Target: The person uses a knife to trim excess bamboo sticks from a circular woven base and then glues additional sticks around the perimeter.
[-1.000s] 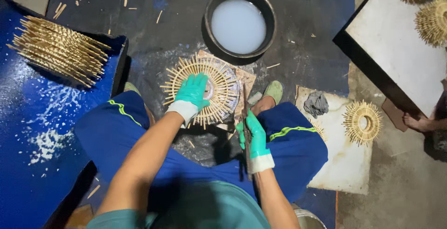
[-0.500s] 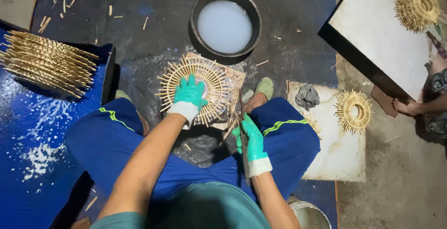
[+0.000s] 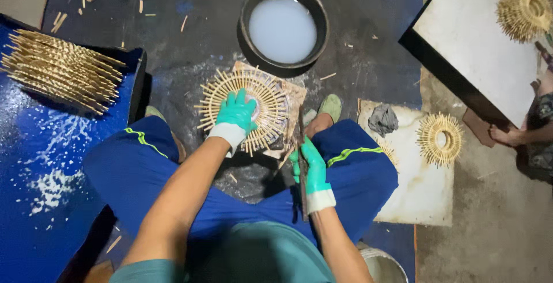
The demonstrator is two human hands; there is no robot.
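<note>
My left hand (image 3: 238, 116), in a green glove, presses flat on a round wicker piece with radiating sticks (image 3: 271, 96) that lies on a small board (image 3: 294, 96) on the floor between my knees. My right hand (image 3: 310, 165), also in a green glove, grips a long dark tool (image 3: 300, 136) held upright beside the wicker piece's right edge. A dark round basin of milky liquid (image 3: 283, 29) stands just beyond the piece.
A stack of finished wicker rounds (image 3: 55, 70) rests on a blue sheet at left. Another wicker round (image 3: 440, 139) and a grey rag (image 3: 382, 119) lie on a white board at right. Another person's foot (image 3: 510, 136) shows at the right edge, near a white tabletop with more rounds (image 3: 521, 9).
The view has shifted slightly. My left hand stays on the wicker piece and my right hand keeps hold of the tool, with little movement.
</note>
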